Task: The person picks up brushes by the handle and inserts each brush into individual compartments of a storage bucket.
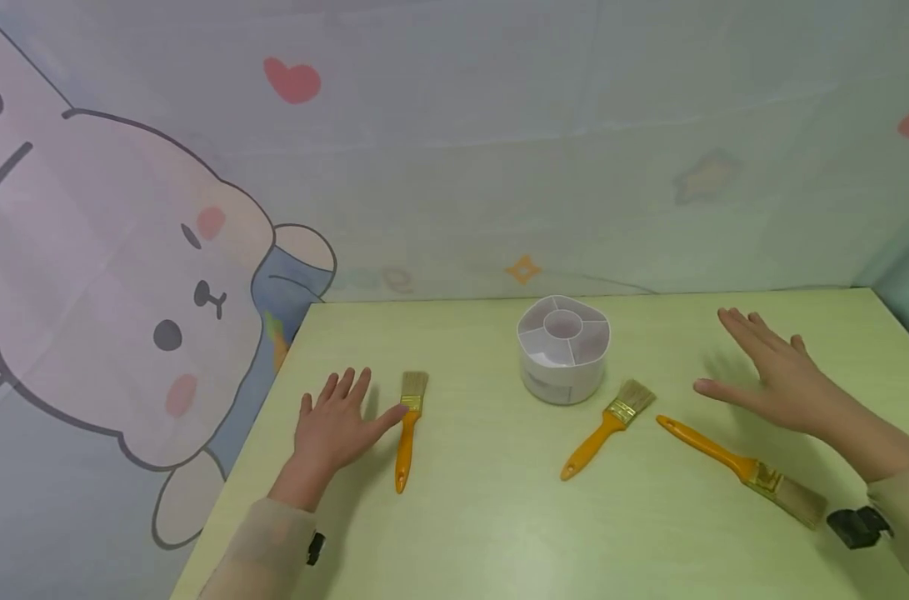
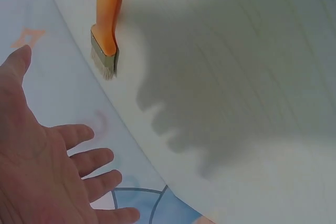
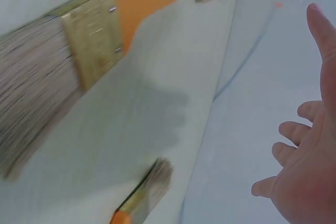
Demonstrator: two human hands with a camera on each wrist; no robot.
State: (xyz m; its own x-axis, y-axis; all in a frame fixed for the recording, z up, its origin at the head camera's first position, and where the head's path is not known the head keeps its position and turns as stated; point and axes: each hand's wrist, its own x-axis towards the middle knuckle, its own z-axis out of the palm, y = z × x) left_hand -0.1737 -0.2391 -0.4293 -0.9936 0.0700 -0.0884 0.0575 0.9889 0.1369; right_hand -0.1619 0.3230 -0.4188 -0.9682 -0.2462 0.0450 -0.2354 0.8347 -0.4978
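Note:
My left hand [image 1: 339,427] is held above the table with fingers spread, holding nothing. In the head view its thumb overlaps a paintbrush [image 1: 405,450] with an orange handle; the left wrist view shows this brush [image 2: 107,14] apart from the hand [image 2: 47,171]. On the right, my right hand [image 1: 780,375] hovers with straight fingers, also empty. Below it lies a wide paintbrush [image 1: 761,479], bristles towards me, large in the right wrist view. A third paintbrush [image 1: 607,427] lies mid-table. Another brush [image 3: 144,195] at the right wrist view's bottom is not visible in the head view.
A white round divided organizer [image 1: 562,354] stands near the table's back edge, behind the middle brush. The pale green table [image 1: 484,517] meets a cloth backdrop [image 1: 454,167] printed with a cartoon bear, a heart and stars. Dark wrist devices [image 1: 859,527] sit at both cuffs.

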